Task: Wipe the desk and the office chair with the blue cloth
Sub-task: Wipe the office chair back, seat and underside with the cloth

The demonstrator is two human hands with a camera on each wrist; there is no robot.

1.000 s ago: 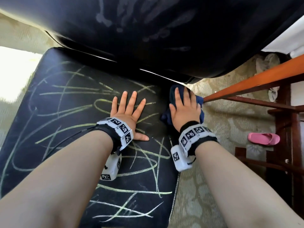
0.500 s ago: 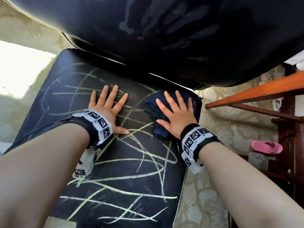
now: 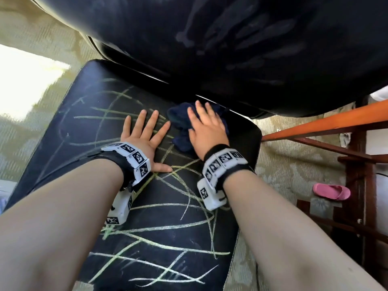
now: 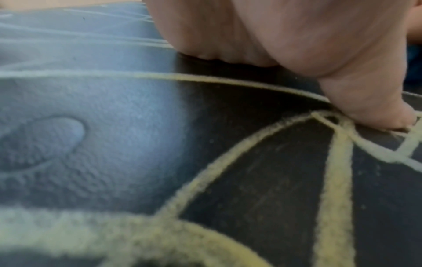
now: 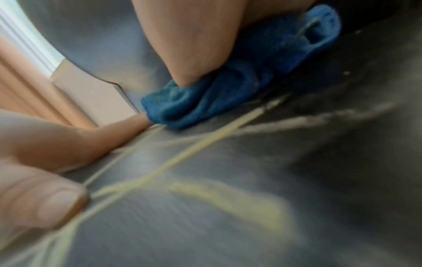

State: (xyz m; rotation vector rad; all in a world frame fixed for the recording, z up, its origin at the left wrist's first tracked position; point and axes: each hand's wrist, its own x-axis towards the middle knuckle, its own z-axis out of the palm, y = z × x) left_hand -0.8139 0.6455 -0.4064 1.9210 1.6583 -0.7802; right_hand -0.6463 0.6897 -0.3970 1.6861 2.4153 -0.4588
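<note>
The black office chair seat (image 3: 88, 114) is scrawled with yellow-green chalk lines (image 3: 168, 227). My left hand (image 3: 144, 135) lies flat on the seat, fingers spread straight. Beside it on the right, my right hand (image 3: 204, 124) presses the bunched blue cloth (image 3: 180, 139) onto the seat near the backrest (image 3: 210, 38). In the right wrist view the palm bears down on the blue cloth (image 5: 239, 86), and the left hand's thumb (image 5: 50, 195) shows at the lower left. In the left wrist view my left hand (image 4: 297, 54) rests on the seat (image 4: 114, 126) over chalk lines.
An orange-brown wooden desk frame (image 3: 327, 120) stands right of the chair. A pink slipper (image 3: 331, 191) lies on the patterned carpet (image 3: 289, 173) under it. Smeared hand marks show on the backrest. Sunlit floor lies at the far left.
My right hand has slid the cloth leftward and toward the backrest, from the seat's right edge to beside my left hand. The left hand has stayed flat on the seat.
</note>
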